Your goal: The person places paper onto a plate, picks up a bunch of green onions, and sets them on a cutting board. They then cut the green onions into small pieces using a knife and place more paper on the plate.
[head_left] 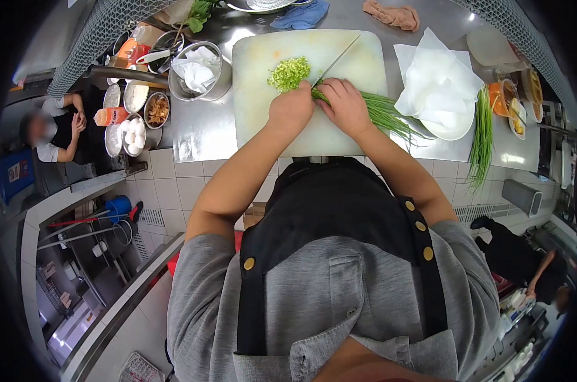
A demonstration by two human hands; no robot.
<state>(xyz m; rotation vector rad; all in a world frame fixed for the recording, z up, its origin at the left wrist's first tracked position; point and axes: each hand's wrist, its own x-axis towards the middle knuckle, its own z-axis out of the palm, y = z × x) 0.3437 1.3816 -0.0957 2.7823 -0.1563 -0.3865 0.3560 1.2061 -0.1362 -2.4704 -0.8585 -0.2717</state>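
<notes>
A long thin knife (340, 56) lies slantwise over the white cutting board (257, 127), its tip pointing up and to the right. My left hand (292, 109) is closed round its handle. Pressed down beside the blade, my right hand (346, 105) has its fingers curled over a bunch of green onions (385, 116). The long stalks run out to the right, past the board's edge. Left of the knife sits a heap of finely chopped green onion (290, 73). My fingers hide the cut ends of the stalks.
White paper sheets (438, 83) cover a bowl at right, with more green onions (482, 137) hanging over the counter edge. A metal pot (220, 86) with paper stands left, near a bowl of eggs (134, 135). Cloths lie behind. People are at far left (62, 130) and right (524, 258).
</notes>
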